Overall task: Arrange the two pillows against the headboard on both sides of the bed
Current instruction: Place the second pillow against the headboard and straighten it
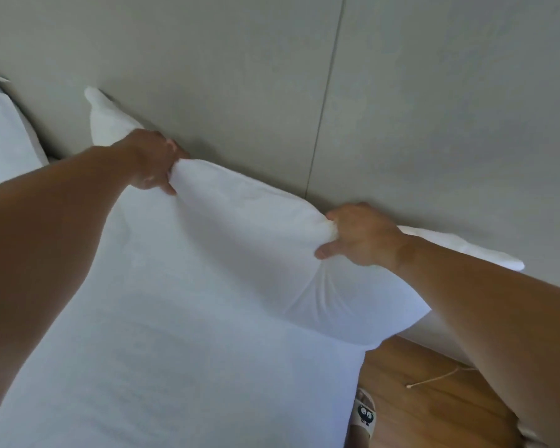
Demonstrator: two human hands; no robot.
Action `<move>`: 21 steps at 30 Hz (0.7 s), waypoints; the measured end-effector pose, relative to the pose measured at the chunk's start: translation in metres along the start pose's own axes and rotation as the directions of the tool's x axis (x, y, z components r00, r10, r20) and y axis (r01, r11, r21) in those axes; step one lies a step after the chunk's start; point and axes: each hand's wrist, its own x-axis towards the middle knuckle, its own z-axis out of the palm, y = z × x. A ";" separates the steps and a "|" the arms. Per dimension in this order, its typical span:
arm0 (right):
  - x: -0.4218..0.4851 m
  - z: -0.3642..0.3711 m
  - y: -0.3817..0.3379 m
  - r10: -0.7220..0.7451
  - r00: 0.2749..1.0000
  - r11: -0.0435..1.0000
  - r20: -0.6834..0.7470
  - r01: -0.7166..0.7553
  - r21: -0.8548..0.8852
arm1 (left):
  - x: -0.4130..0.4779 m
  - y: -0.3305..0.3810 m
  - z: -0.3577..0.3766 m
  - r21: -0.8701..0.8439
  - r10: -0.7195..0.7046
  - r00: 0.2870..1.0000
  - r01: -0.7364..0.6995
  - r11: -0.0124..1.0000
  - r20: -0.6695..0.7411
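A white pillow [240, 227] leans against the grey padded headboard [240, 76] at the bed's right side. My left hand [152, 163] pinches its upper edge near the left corner, whose tip sticks up behind the hand. My right hand [359, 237] grips the same upper edge further right, bunching the fabric. The pillow's right corner pokes out past my right wrist. A second white pillow [4, 130] rests against the headboard at the far left, cut off by the frame edge.
The white bedsheet [143, 367] fills the lower left. Wooden floor [434, 399] lies beside the bed at lower right, with a thin cord [434, 379] on it and my foot in a white slipper [364, 415].
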 end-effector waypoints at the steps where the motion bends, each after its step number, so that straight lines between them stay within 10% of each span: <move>1: 0.008 0.002 -0.003 0.004 1.000 1.000 -0.017 -0.004 -0.005 | 0.003 0.001 0.000 0.007 -0.033 0.999 0.033 0.999 -0.018; 21: 0.025 -0.016 0.024 -0.020 0.998 0.984 -0.056 0.010 -0.180 | 0.036 -0.048 0.016 0.090 -0.070 0.996 0.065 0.994 0.062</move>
